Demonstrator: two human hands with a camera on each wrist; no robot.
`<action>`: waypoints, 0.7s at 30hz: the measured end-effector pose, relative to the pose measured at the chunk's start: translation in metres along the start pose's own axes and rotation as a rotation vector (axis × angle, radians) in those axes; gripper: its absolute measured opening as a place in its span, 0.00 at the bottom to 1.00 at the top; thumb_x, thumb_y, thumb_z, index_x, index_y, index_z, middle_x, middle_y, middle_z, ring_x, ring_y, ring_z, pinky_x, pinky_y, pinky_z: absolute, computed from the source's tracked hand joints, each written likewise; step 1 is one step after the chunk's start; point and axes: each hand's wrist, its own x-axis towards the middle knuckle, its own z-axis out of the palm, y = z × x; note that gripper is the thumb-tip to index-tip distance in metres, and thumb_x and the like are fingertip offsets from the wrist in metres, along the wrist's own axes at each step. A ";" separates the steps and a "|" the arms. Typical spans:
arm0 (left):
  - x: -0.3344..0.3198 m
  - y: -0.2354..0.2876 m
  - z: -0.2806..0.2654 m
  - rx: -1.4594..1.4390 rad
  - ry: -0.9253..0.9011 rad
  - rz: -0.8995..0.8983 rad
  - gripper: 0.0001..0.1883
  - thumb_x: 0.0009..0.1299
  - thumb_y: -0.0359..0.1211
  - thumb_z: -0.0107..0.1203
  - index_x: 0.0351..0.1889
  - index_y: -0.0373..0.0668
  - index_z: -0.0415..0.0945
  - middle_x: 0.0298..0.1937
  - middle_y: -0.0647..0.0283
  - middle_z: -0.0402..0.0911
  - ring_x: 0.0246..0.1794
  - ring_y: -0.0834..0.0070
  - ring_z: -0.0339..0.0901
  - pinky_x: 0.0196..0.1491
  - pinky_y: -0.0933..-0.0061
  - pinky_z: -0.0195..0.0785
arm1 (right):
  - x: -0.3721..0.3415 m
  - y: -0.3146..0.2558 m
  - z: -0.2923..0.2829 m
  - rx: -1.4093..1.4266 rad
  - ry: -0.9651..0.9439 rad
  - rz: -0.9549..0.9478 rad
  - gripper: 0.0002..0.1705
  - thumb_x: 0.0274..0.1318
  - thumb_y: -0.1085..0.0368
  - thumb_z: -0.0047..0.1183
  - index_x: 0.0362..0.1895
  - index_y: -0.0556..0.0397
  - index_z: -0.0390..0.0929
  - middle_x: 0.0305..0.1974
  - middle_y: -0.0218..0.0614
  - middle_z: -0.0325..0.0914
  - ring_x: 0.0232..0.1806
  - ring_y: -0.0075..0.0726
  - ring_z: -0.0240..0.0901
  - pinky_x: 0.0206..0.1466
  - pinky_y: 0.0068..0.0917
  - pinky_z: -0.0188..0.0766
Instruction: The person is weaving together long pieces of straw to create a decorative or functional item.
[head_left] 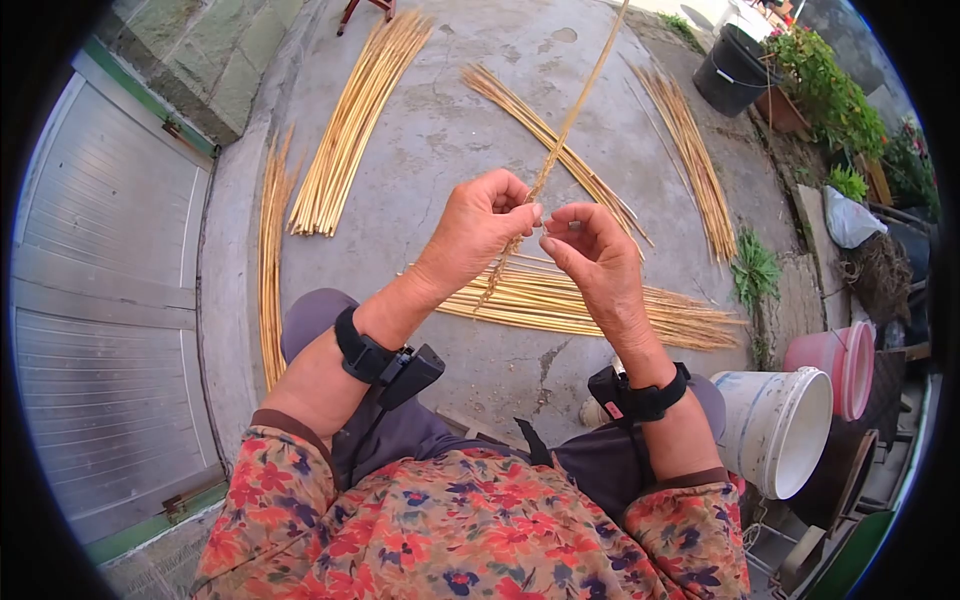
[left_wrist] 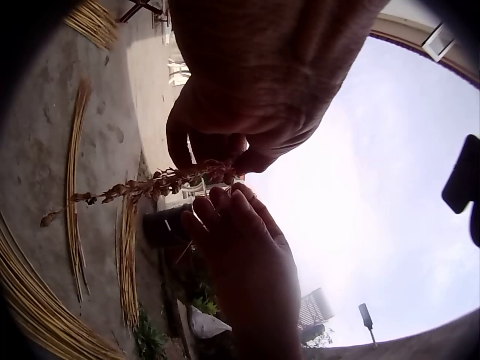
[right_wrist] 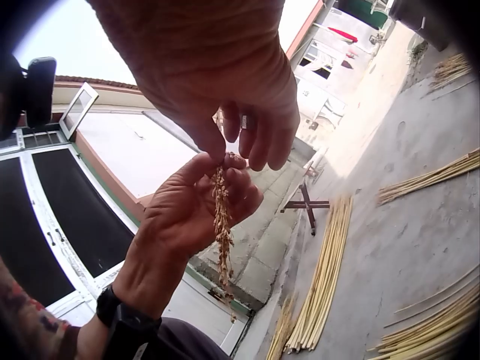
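A long dry stalk (head_left: 573, 115) slants up and away from the left hand (head_left: 480, 225), which pinches it near its seed head between thumb and fingers. The seed head (head_left: 497, 272) hangs below that hand; in the left wrist view the seed head (left_wrist: 142, 185) points left, and in the right wrist view the seed head (right_wrist: 223, 225) hangs down past the palm. Close beside the left fingertips is the right hand (head_left: 600, 265), its thumb and forefinger bent toward each other near the stalk. Whether they pinch a bit of it cannot be told.
Bundles of stalks lie on the concrete: one bundle (head_left: 360, 125) at upper left, another (head_left: 690, 150) at right, one (head_left: 590, 305) crosswise before the knees. At right stand a white bucket (head_left: 765, 425), a pink bucket (head_left: 835, 370) and a black bucket (head_left: 735, 72). A metal door (head_left: 110, 280) is at left.
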 end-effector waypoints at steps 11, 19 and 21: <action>-0.001 -0.002 0.000 0.051 -0.008 0.003 0.04 0.63 0.28 0.53 0.30 0.37 0.70 0.27 0.69 0.74 0.29 0.86 0.72 0.33 0.85 0.66 | 0.004 0.000 0.000 0.191 -0.043 0.138 0.07 0.51 0.76 0.49 0.37 0.60 0.70 0.32 0.32 0.74 0.35 0.23 0.74 0.39 0.18 0.73; -0.001 -0.002 -0.002 0.101 -0.014 0.012 0.05 0.63 0.28 0.53 0.30 0.37 0.70 0.27 0.69 0.74 0.29 0.86 0.72 0.32 0.85 0.66 | 0.006 -0.003 0.000 0.168 -0.072 0.162 0.06 0.52 0.77 0.48 0.36 0.62 0.70 0.32 0.33 0.73 0.35 0.23 0.74 0.39 0.19 0.75; -0.001 -0.002 -0.002 0.104 -0.016 0.008 0.05 0.63 0.28 0.53 0.30 0.37 0.70 0.27 0.69 0.73 0.29 0.86 0.72 0.32 0.85 0.66 | 0.006 -0.002 0.000 0.183 -0.069 0.158 0.05 0.52 0.77 0.48 0.36 0.62 0.70 0.32 0.33 0.73 0.35 0.23 0.74 0.39 0.19 0.75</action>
